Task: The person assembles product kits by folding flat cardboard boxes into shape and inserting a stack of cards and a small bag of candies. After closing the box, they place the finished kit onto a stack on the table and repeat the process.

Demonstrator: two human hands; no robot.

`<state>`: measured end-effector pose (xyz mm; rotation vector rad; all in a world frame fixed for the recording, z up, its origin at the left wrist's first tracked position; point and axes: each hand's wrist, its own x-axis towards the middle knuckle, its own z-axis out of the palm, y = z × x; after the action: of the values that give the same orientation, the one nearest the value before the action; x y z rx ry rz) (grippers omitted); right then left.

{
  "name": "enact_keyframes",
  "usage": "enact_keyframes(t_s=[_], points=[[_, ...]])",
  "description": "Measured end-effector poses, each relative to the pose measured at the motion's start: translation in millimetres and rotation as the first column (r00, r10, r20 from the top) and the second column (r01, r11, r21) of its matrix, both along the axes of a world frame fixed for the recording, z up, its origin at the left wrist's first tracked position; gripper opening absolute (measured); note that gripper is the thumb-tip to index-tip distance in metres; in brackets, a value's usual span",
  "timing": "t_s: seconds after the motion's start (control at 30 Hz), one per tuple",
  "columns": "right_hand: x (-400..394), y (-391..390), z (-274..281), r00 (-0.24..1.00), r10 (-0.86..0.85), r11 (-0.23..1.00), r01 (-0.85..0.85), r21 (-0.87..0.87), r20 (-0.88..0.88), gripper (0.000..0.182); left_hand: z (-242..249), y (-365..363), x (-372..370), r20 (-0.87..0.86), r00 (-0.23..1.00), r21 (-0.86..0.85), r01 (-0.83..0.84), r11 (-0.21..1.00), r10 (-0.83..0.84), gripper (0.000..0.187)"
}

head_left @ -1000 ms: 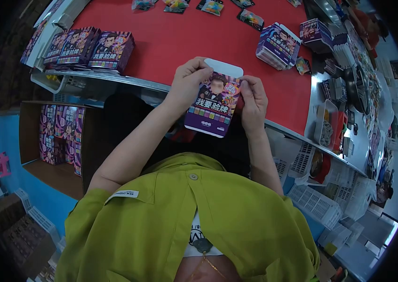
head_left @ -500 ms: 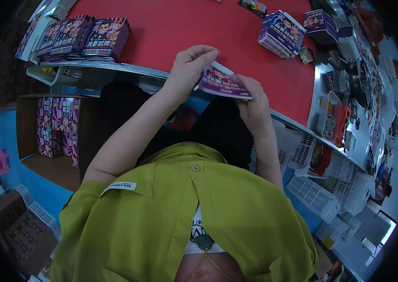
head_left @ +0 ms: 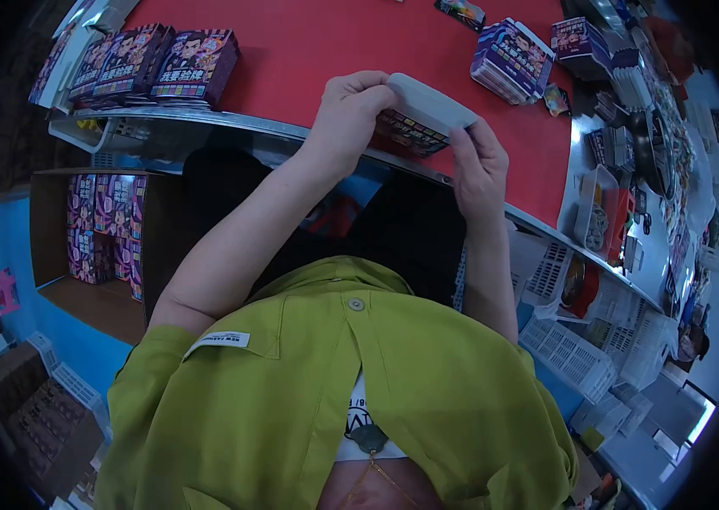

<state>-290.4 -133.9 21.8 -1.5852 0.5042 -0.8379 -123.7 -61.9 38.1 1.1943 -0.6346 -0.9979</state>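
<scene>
A small printed card box (head_left: 415, 138) is held up at the table's front edge, its purple printed face turned down toward me. A pale white flap or inner side (head_left: 432, 104) shows along its upper edge. My left hand (head_left: 355, 106) pinches the box's left end between thumb and fingers. At the other end, my right hand (head_left: 480, 166) grips the corner, thumb on the white part and fingers partly curled behind. Whether anything is inside the box cannot be seen.
Filled-out printed boxes (head_left: 194, 64) stand in a row at the table's left. A stack of flat box pieces (head_left: 512, 64) lies to the right on the red tabletop (head_left: 334, 42). A carton (head_left: 100, 310) of boxes sits below left. White baskets (head_left: 568, 357) are below right.
The box has tilted upward, so its white side now shows and its printed face is darker. Both hands have shifted slightly, the right one outward and to the right.
</scene>
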Motion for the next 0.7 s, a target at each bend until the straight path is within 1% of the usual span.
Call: enact_keyframes(t_s=[0.03, 0.07, 0.1, 0.13, 0.17, 0.2, 0.23, 0.27, 0.3, 0.33, 0.37, 0.4, 0.43, 0.5, 0.53, 0.57, 0.6, 0.67, 0.7], points=[[6, 0, -2, 0.992, -0.002, 0.987, -0.019, 0.162, 0.129, 0.029, 2, -1, 0, -0.002, 1.000, 0.000, 0.007, 1.000, -0.007, 0.019], [8, 1, -2, 0.967, -0.025, 0.947, -0.059, 0.315, 0.254, 0.025, 3, -2, 2, 0.013, 1.000, 0.000, 0.025, 1.000, -0.025, 0.018], [9, 0, -2, 0.967, -0.028, 0.948, -0.055, 0.314, 0.252, 0.025, 4, -2, 3, 0.027, 0.999, -0.001, 0.040, 0.999, -0.040, 0.019], [10, 0, -1, 0.946, -0.038, 0.912, -0.099, 0.398, 0.322, 0.024, 3, -2, 5, 0.026, 0.999, -0.001, 0.040, 0.999, -0.040, 0.019], [11, 0, 0, 0.919, -0.052, 0.867, -0.153, 0.474, 0.392, 0.023, 0, -1, 7, 0.138, 0.988, -0.140, 0.085, 0.986, -0.066, 0.019], [13, 1, 2, 0.918, -0.048, 0.866, -0.158, 0.474, 0.394, 0.023, -2, 0, 11, 0.253, 0.965, -0.268, 0.143, 0.953, -0.073, 0.020], [13, 2, 5, 0.973, -0.088, 0.994, 0.072, 0.083, 0.213, 0.023, -6, 2, 15, 0.256, 0.964, -0.267, 0.139, 0.954, -0.069, 0.020], [13, 3, 6, 0.976, -0.208, 0.908, 0.215, -0.359, 0.059, 0.024, -12, 4, 20, 0.467, 0.884, -0.293, 0.186, 0.938, -0.029, 0.019], [10, 1, 2, 0.976, -0.209, 0.909, 0.216, -0.357, 0.059, 0.024, -13, 5, 24, 0.651, 0.759, -0.307, 0.240, 0.921, 0.020, 0.020], [5, -4, -5, 0.967, -0.256, 0.704, 0.188, -0.685, 0.002, 0.024, -14, 5, 30, 0.650, 0.760, -0.307, 0.241, 0.921, 0.019, 0.020], [1, -7, -8, 0.948, -0.315, 0.399, 0.101, -0.911, -0.032, 0.025, -15, 6, 36, 0.793, 0.608, -0.292, 0.322, 0.900, 0.040, 0.025], [-1, -6, -4, 0.950, -0.310, 0.401, 0.097, -0.911, -0.035, 0.025, -12, 8, 39, 0.900, 0.431, -0.258, 0.394, 0.882, 0.071, 0.030], [-2, -2, 3, 0.946, -0.319, 0.380, 0.076, -0.922, -0.054, 0.024, -10, 10, 39, 0.900, 0.430, -0.256, 0.388, 0.885, 0.072, 0.030], [0, 1, 4, 0.941, -0.332, 0.360, 0.061, -0.931, -0.067, 0.024, -2, 12, 37, 0.923, 0.380, -0.213, 0.379, 0.901, 0.059, 0.029], [2, 0, 2, 0.954, -0.297, 0.468, 0.104, -0.878, -0.046, 0.023, 3, 12, 38, 0.924, 0.378, -0.215, 0.384, 0.898, 0.059, 0.029], [3, -1, 2, 0.964, -0.264, 0.568, 0.137, -0.812, -0.022, 0.022, 7, 10, 38, 0.895, 0.446, -0.179, 0.373, 0.910, -0.006, 0.025], [3, -1, 4, 0.963, -0.268, 0.564, 0.136, -0.815, -0.024, 0.022, 9, 9, 37, 0.856, 0.512, -0.141, 0.364, 0.921, -0.071, 0.020], [5, 2, 8, 0.966, -0.254, 0.662, 0.144, -0.736, -0.039, 0.019, 10, 5, 35, 0.837, 0.542, -0.129, 0.336, 0.933, -0.079, 0.017], [5, 1, 9, 0.967, -0.253, 0.664, 0.145, -0.734, -0.037, 0.019, 10, 5, 35, 0.820, 0.566, -0.112, 0.307, 0.945, -0.087, 0.013]])
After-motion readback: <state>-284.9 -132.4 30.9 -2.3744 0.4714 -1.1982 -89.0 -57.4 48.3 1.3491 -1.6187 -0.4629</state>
